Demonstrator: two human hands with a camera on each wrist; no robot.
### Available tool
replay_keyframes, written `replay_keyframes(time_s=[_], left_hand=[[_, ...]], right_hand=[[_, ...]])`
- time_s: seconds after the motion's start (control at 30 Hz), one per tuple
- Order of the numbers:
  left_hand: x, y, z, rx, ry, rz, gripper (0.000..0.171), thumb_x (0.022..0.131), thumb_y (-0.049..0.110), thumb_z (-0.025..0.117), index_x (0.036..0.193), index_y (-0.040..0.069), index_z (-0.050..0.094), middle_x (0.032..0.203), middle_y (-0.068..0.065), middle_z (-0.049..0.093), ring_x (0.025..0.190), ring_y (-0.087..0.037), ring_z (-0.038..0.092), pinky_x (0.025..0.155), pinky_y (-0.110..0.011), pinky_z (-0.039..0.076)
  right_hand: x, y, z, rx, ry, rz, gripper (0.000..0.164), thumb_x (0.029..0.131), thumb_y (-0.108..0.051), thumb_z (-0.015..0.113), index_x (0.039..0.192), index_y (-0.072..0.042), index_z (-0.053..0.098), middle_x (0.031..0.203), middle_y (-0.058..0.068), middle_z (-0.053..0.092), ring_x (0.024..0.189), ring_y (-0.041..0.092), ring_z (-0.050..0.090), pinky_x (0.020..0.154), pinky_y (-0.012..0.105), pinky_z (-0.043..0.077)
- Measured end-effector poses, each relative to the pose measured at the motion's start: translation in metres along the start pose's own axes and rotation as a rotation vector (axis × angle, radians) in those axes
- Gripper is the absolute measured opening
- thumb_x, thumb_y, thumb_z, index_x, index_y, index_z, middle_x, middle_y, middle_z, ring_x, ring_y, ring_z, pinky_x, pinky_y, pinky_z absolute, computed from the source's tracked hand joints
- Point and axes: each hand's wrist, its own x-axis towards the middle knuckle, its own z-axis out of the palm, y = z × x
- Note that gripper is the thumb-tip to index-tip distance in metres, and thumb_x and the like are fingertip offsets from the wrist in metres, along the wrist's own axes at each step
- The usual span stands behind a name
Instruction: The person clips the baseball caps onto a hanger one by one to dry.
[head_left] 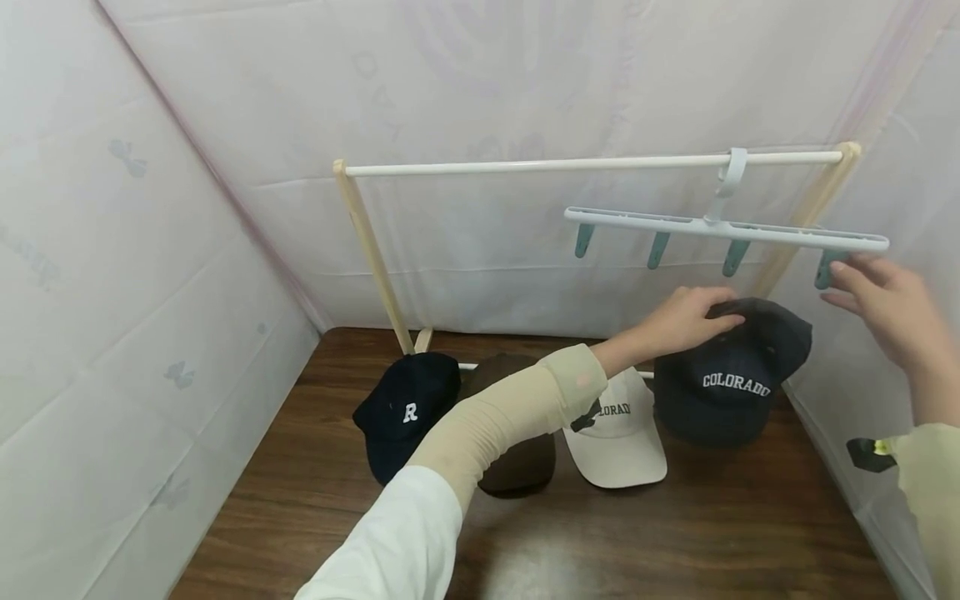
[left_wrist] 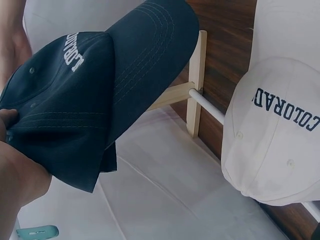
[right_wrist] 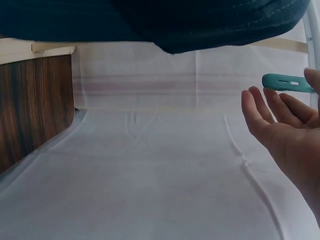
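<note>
My left hand grips the crown of a dark navy cap with white COLORADO lettering. In the left wrist view the cap is held by its back edge, brim pointing away from the hand. A white hanger with several green clips hangs from the rack's top bar. At the hanger's right end, my right hand has its fingertips right at the last green clip. The right wrist view shows loosely bent fingers beside that clip, the thumb overlapping its upper end.
On the brown wooden table stand a navy cap with an R, a brown cap partly behind the left arm, and a cream Colorado cap. A rack with wooden legs stands behind them. White sheeting surrounds the table.
</note>
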Motion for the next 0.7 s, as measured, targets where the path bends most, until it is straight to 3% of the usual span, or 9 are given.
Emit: replay_keyframes(time_s=[0.07,0.1,0.17,0.23,0.3,0.4,0.53,0.7], left_hand=[[-0.0009,0.0003,0.0015,0.008,-0.001,-0.006,0.023,0.105,0.028,0.060,0.123,0.015,0.067,0.104,0.010,0.070,0.089,0.003,0.059,0.079,-0.008,0.043],[-0.0014,0.0001,0.0023,0.008,-0.001,-0.007,0.023,0.105,0.028,0.060,0.123,0.015,0.067,0.104,0.010,0.070,0.088,0.003,0.059,0.079,-0.008,0.043],[-0.0026,-0.0003,0.0036,0.007,0.000,-0.006,0.023,0.105,0.027,0.060,0.123,0.015,0.067,0.103,0.009,0.070,0.088,0.003,0.059,0.079,-0.008,0.043],[-0.0032,-0.0005,0.0048,0.005,-0.001,-0.009,0.023,0.105,0.027,0.060,0.122,0.015,0.067,0.101,0.010,0.069,0.087,0.002,0.059,0.078,-0.008,0.043],[-0.0029,-0.0003,0.0061,0.004,-0.004,-0.007,0.023,0.105,0.027,0.060,0.122,0.015,0.067,0.100,0.010,0.069,0.088,0.002,0.059,0.079,-0.008,0.042],[-0.0022,0.0003,0.0077,0.003,-0.004,-0.007,0.023,0.104,0.028,0.060,0.123,0.016,0.068,0.102,0.011,0.069,0.089,0.004,0.059,0.079,-0.007,0.042],[-0.0019,0.0007,0.0088,-0.001,-0.007,-0.007,0.023,0.104,0.028,0.060,0.122,0.016,0.068,0.101,0.011,0.069,0.089,0.004,0.059,0.079,-0.007,0.042],[-0.0024,0.0018,0.0093,-0.006,-0.009,-0.013,0.022,0.105,0.029,0.060,0.122,0.017,0.067,0.099,0.011,0.069,0.087,0.003,0.058,0.078,-0.007,0.042]], right_hand=[[0.0029,0.0012,0.0018,0.043,0.005,-0.009,0.072,0.108,-0.044,0.042,0.156,0.006,0.026,0.143,0.010,0.053,0.087,-0.019,0.050,0.085,0.009,0.049],[0.0042,0.0017,0.0025,0.049,0.006,-0.007,0.072,0.108,-0.044,0.042,0.156,0.006,0.028,0.142,0.008,0.054,0.095,-0.015,0.055,0.077,0.003,0.046],[0.0059,0.0020,0.0029,0.055,0.005,0.010,0.071,0.108,-0.045,0.042,0.156,0.005,0.030,0.142,0.004,0.054,0.110,-0.007,0.058,0.079,0.004,0.047],[0.0078,0.0026,0.0023,0.046,0.011,0.040,0.072,0.107,-0.048,0.041,0.156,0.003,0.029,0.155,0.015,0.045,0.129,0.004,0.055,0.081,0.004,0.046],[0.0087,0.0031,0.0012,0.044,0.020,0.066,0.074,0.106,-0.050,0.041,0.157,0.002,0.028,0.162,0.021,0.029,0.144,0.015,0.043,0.083,0.003,0.044],[0.0090,0.0033,0.0009,0.074,0.055,0.094,0.073,0.105,-0.051,0.044,0.158,-0.002,0.030,0.166,0.013,0.026,0.149,0.021,0.034,0.088,0.005,0.043],[0.0078,0.0016,0.0014,0.124,0.056,0.111,0.073,0.104,-0.052,0.046,0.158,-0.006,0.031,0.167,0.005,0.026,0.151,0.019,0.029,0.103,0.019,0.039],[0.0066,-0.0031,0.0013,0.196,0.034,0.114,0.069,0.103,-0.049,0.049,0.159,-0.011,0.035,0.155,-0.007,0.042,0.149,0.012,0.033,0.109,0.023,0.035]])
